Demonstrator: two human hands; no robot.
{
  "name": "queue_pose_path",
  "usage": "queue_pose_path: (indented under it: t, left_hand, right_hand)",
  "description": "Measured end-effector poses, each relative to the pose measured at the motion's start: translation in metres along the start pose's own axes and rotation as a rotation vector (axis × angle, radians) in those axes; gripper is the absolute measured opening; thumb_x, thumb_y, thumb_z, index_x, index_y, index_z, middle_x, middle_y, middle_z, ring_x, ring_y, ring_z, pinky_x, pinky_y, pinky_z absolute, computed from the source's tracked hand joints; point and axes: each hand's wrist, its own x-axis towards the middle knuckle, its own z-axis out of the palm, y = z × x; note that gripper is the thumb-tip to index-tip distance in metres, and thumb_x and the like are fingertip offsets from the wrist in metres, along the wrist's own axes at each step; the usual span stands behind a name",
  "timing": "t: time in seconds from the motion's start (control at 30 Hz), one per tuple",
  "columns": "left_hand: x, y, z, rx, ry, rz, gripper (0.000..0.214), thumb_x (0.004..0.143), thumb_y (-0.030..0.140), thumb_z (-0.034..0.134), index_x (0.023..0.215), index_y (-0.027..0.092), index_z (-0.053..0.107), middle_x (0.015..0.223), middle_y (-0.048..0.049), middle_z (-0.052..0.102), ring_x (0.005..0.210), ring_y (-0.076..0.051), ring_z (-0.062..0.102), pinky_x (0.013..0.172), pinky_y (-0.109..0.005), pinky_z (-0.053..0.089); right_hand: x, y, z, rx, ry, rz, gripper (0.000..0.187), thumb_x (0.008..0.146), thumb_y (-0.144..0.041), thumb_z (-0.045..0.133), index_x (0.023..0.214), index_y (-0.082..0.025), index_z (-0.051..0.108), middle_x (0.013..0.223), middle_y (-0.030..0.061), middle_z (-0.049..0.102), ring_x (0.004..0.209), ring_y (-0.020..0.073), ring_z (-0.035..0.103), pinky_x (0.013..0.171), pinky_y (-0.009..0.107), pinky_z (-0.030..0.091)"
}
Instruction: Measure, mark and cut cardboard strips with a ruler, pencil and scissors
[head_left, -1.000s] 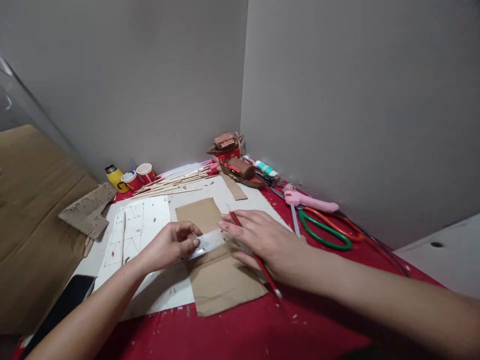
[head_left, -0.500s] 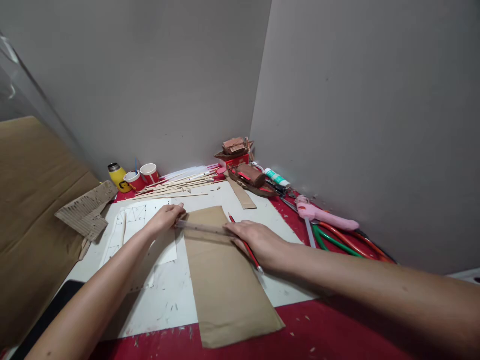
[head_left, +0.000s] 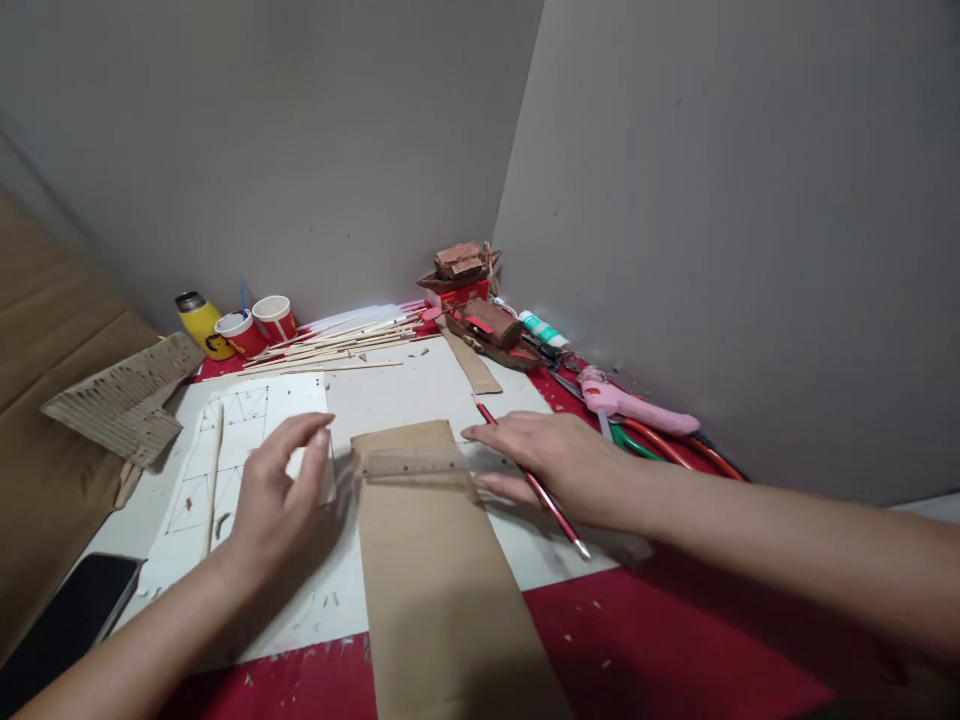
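A long strip of brown cardboard (head_left: pixel 427 560) lies in front of me over a white sheet. Across its far part rests a clear ruler (head_left: pixel 412 465), whose right end is between the thumb and fingers of my right hand (head_left: pixel 544 460). The same hand also has a red and black pencil (head_left: pixel 551 505), slanting across the fingers. My left hand (head_left: pixel 285 480) hovers over the paper left of the cardboard, holding nothing, with thumb and fingers apart. Beneath and beside it lies a drawing of truss-like shapes (head_left: pixel 240 405), with a wooden stick (head_left: pixel 215 470) on top.
Several thin sticks (head_left: pixel 337 350), two paper cups (head_left: pixel 275 318) and a yellow bottle (head_left: pixel 201 325) line the back. Brown model boats (head_left: pixel 487 330) stand in the corner. At right are a pink glue gun (head_left: pixel 637 405) and scissors. A dark phone-like slab (head_left: pixel 75 610) sits at left.
My left hand has let go of the ruler's left end and moved left and nearer. The ruler now lies more level, and the cardboard has shifted nearer to me.
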Motion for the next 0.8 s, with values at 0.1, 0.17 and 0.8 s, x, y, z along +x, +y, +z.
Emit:
queue_pose_path:
  t: [0.1,0.17,0.8]
  left_hand:
    - [-0.016,0.011,0.010,0.184,-0.115,0.400,0.029,0.096,0.021,0.049,0.122,0.015,0.062,0.122,-0.0161,0.068,0.114,-0.026,0.064,0.097,-0.043,0.053]
    - [-0.021,0.011,0.021,0.304,-0.212,0.494,0.034,0.095,0.019,0.049,0.127,0.009,0.060,0.129,-0.0205,0.065,0.119,-0.029,0.061,0.100,-0.045,0.053]
    - [-0.028,-0.008,0.048,0.492,-0.344,0.482,0.051,0.094,0.038,0.052,0.131,0.004,0.059,0.131,-0.0222,0.064,0.119,-0.037,0.061,0.094,-0.053,0.058]
  right_hand:
    - [0.019,0.018,0.011,-0.017,-0.017,-0.038,0.027,0.097,-0.037,0.053,0.107,-0.017,0.068,0.088,0.0101,0.075,0.083,0.0243,0.069,0.072,0.033,0.051]
    - [0.032,0.026,0.019,0.015,-0.034,-0.074,0.025,0.098,-0.036,0.052,0.104,-0.017,0.068,0.089,0.0089,0.074,0.084,0.0229,0.069,0.074,0.033,0.050]
    - [0.024,0.041,0.032,0.211,-0.086,-0.150,0.028,0.103,-0.028,0.044,0.113,-0.023,0.070,0.106,0.0107,0.071,0.103,0.0224,0.063,0.088,0.039,0.053]
